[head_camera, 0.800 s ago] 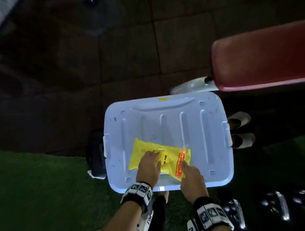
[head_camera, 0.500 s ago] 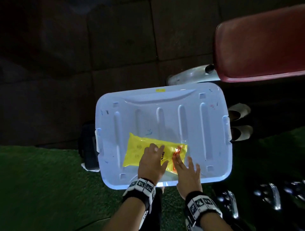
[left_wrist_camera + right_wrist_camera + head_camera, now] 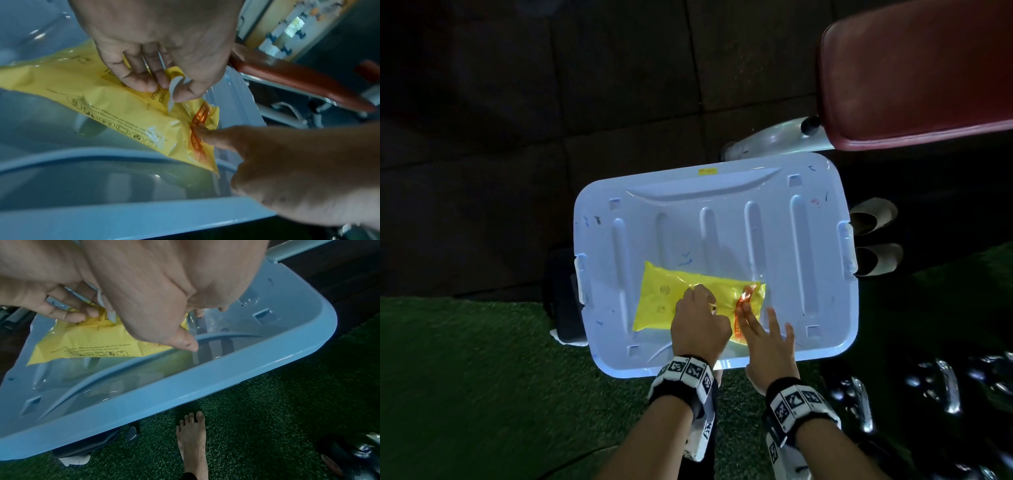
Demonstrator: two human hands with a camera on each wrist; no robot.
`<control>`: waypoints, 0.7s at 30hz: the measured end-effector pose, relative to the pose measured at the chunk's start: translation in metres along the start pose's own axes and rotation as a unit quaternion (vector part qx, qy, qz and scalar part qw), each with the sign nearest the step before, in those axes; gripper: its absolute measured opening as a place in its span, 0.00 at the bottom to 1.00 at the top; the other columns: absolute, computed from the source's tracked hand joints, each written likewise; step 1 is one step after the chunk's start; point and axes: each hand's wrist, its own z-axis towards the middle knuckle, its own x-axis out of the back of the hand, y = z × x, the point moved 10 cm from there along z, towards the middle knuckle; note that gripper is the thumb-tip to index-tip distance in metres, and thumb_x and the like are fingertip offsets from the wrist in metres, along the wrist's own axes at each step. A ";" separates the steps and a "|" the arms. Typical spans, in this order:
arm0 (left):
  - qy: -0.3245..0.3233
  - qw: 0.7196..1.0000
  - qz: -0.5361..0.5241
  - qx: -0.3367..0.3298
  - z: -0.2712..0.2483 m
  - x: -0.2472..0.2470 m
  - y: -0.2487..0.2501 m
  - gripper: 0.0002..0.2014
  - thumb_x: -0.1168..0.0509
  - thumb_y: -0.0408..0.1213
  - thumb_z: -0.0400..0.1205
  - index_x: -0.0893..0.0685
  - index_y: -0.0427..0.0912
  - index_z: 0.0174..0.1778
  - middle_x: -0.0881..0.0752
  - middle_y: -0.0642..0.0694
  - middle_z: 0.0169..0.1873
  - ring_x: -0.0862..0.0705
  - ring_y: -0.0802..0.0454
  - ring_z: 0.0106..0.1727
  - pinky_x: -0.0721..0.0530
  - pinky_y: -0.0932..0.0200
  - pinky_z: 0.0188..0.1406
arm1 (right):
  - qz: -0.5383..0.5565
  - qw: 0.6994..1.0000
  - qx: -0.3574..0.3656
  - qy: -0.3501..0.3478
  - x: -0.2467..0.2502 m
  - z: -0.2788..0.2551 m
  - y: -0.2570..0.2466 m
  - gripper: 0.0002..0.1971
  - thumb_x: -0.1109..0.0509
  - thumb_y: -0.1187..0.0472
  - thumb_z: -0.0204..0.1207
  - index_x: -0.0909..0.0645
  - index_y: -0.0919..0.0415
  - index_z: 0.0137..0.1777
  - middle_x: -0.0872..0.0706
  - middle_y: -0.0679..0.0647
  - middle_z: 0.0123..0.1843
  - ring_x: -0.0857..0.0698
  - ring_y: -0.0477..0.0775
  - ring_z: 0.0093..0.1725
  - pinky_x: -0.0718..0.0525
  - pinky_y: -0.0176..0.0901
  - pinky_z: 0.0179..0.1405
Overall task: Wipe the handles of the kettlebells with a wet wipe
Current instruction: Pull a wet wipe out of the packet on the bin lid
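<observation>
A yellow wet wipe pack (image 3: 671,301) lies on a pale blue bin lid (image 3: 722,219). My left hand (image 3: 703,303) is over the pack's middle, and in the left wrist view its thumb and fingers (image 3: 144,81) pinch the pack's white seal flap (image 3: 173,91), lifted a little. My right hand (image 3: 748,313) holds down the pack's orange-printed end (image 3: 198,129) with straight, spread fingers. Kettlebells with shiny handles (image 3: 861,401) stand on the floor at the lower right, away from both hands.
A red padded bench (image 3: 914,78) on a white frame (image 3: 770,137) stands behind the lid at the upper right. A pair of pale shoes (image 3: 876,236) sits right of the lid. Green turf (image 3: 482,394) lies under me, where my bare foot (image 3: 193,434) stands.
My right hand has gone from a pointing finger to spread fingers on the pack's orange end. My left hand's fingers have curled in and taken the seal flap.
</observation>
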 end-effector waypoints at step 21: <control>-0.121 0.945 -0.252 0.170 0.025 0.058 -0.093 0.15 0.26 0.25 0.79 0.12 0.49 0.56 0.07 0.43 0.46 0.09 0.48 0.48 0.07 0.42 0.56 | 0.185 0.937 -0.054 0.292 0.083 0.001 -0.049 0.06 0.25 0.48 0.78 0.09 0.46 0.42 0.12 0.48 0.44 0.16 0.58 0.52 0.34 0.53 0.61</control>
